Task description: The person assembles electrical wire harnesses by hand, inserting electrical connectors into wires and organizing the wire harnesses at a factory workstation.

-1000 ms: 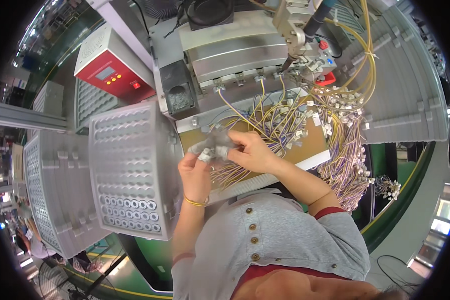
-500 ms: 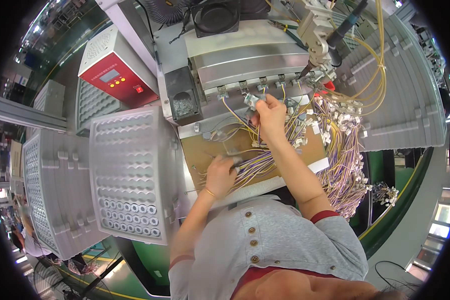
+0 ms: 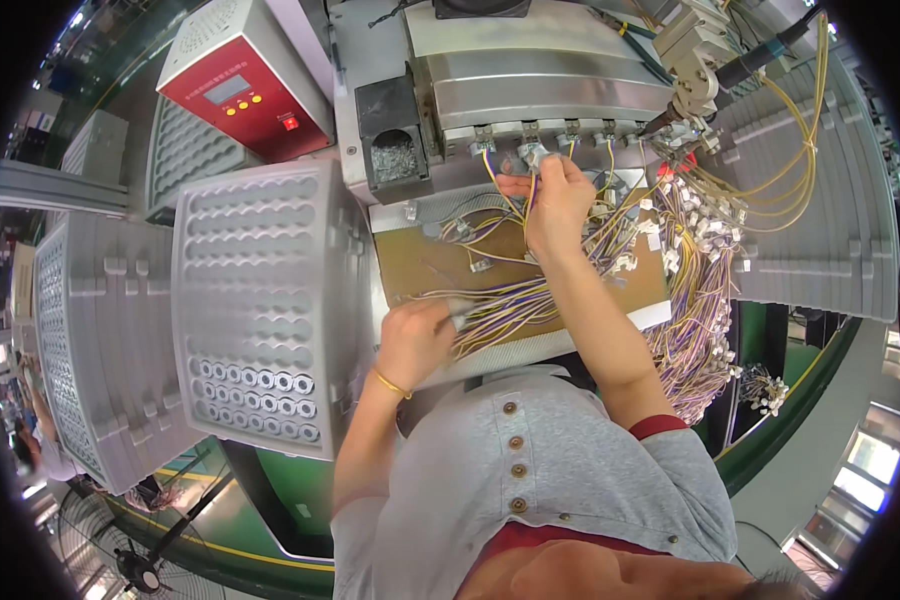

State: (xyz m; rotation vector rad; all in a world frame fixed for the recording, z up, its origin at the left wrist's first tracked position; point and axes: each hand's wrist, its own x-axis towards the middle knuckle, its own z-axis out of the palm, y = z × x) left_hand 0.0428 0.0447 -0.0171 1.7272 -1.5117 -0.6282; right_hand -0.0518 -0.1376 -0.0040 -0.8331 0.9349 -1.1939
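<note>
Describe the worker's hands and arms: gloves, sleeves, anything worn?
Both hands bare, no gloves. The left hand has a thin gold bangle at the wrist. The right hand wears nothing. Forearms uncovered; short grey buttoned shirt sleeves, with a dark red edge showing on the right sleeve.

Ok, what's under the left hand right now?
The left hand presses a bundle of purple and yellow wires onto the brown board. Whatever lies directly beneath the palm is covered.

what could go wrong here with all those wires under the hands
The right hand feeds a wire end at the grey machine slots; its forearm crosses the loose wire bundle and may snag it. The left hand pins that bundle, so a pull could tangle the white connectors.
</note>
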